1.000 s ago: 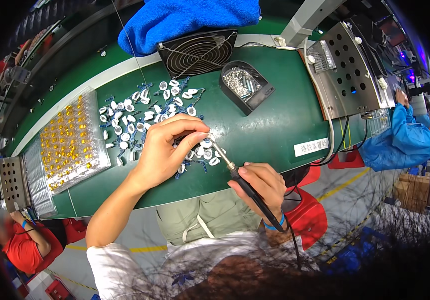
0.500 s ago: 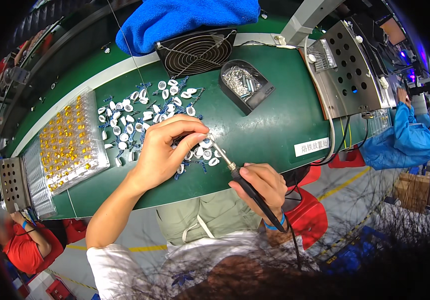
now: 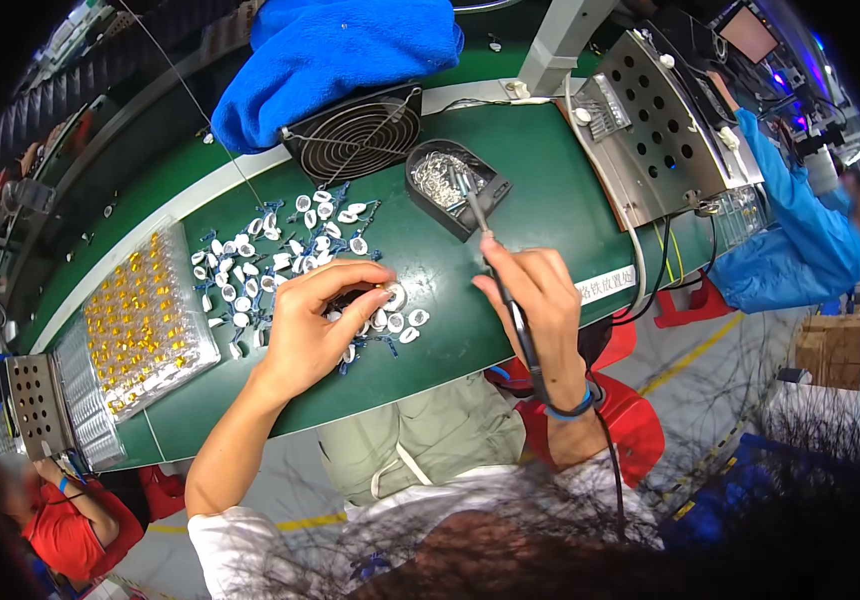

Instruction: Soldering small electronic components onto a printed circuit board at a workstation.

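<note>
Two bare hands fill the middle of the head view I'm working from. The left hand (image 3: pixel 315 322), left of centre, has thumb and forefinger drawn narrow, apparently pinching a small round white part (image 3: pixel 396 294); the other fingers curl in and hide part of it, so I can't tell how firm the hold is. The right hand (image 3: pixel 538 290), right of centre, closes around a soldering iron (image 3: pixel 524 345) like a pen, its tip pointing up over the near side of a black tray (image 3: pixel 438 213) at upper centre; I can't tell whether the tip touches anything there. To do this well, I'd want a light, steady grip back on the handle, a calm left pinch, the cord hanging free and the hot metal well clear of the left fingertips. The tray is deep, round-backed and looks like plastic, with thin, shiny silvery bits (image 3: pixel 433 178) heaped inside. Left of centre, glossy white oval pieces (image 3: pixel 241 304) with dark blue strands lie scattered on the smooth green bench (image 3: pixel 450 335). Farther left, a clear, ridged plastic sheet (image 3: pixel 202 345) carries rows of yellow pieces (image 3: pixel 140 330). At the top, fuzzy blue cloth (image 3: pixel 340 75) drapes over a round-grilled fan (image 3: pixel 355 140).
</note>
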### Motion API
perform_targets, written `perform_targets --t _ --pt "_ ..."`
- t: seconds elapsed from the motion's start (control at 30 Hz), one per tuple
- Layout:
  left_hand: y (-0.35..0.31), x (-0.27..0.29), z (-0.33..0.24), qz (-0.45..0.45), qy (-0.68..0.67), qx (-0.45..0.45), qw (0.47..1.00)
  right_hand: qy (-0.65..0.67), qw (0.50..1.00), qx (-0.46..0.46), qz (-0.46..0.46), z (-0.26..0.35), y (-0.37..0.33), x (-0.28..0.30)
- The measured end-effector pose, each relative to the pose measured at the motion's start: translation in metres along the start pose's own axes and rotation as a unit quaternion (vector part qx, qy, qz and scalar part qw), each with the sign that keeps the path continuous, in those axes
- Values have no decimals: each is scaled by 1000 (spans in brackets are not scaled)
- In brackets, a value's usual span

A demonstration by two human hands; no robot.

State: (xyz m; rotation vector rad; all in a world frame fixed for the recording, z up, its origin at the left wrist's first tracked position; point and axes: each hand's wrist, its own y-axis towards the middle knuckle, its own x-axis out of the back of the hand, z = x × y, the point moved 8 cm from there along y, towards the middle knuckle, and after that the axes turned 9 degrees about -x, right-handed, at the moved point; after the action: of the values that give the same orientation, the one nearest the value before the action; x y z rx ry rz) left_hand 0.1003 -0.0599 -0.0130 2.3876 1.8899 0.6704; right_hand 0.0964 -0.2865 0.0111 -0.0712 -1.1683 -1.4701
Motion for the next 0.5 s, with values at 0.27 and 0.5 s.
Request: perform_targets --t 0.27,0.5 --pt "1 2 -3 -21 16 -13 1000 191 981 -5 22 16 -33 15" --pt "4 3 -9 3 51 -44 998 199 979 19 44 20 -41 1"
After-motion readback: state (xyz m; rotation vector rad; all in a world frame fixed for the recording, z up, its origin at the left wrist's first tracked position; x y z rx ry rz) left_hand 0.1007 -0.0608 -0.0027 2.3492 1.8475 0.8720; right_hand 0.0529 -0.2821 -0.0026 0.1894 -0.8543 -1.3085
